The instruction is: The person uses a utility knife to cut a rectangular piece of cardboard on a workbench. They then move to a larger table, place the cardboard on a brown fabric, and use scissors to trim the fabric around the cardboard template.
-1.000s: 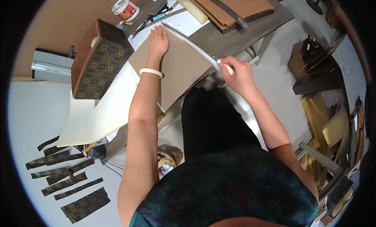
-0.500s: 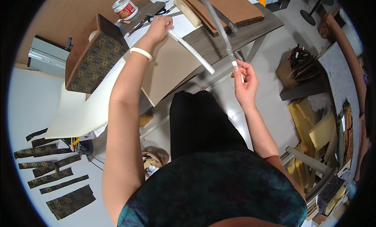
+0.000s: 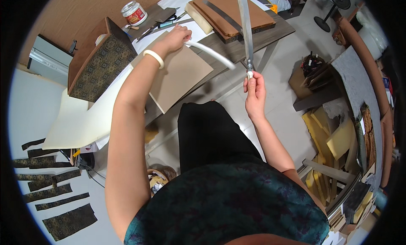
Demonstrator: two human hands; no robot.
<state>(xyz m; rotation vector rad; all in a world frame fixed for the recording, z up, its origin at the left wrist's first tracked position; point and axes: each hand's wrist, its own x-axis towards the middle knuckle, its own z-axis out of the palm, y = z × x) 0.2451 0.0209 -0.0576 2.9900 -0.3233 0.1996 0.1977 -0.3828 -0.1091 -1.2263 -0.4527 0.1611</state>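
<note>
My left hand (image 3: 177,37) reaches over the table, fingers closed on the end of a slim white rod (image 3: 211,53). The rod points right and towards me over the table edge. In my right hand (image 3: 255,93) is the white grip of a long metal blade (image 3: 245,29) with bolt heads near its base; the blade stands up and away from me. A dark strip lies across the brown boards behind it; I cannot tell whether it is a shadow or another piece. Under my left wrist a beige board (image 3: 179,78) rests on the table, overhanging its near edge.
Brown padded boards (image 3: 264,21) lie at the table's far right, a red-labelled jar (image 3: 134,13) at the back. A patterned box (image 3: 101,63) and a cream sheet (image 3: 69,118) are left. Cut fabric strips (image 3: 69,221) lie lower left; yellow foam (image 3: 340,141) leans right.
My right hand has moved slightly left and the blade has swung more upright. The white rod's free end has shifted up a little. Both hands keep their hold.
</note>
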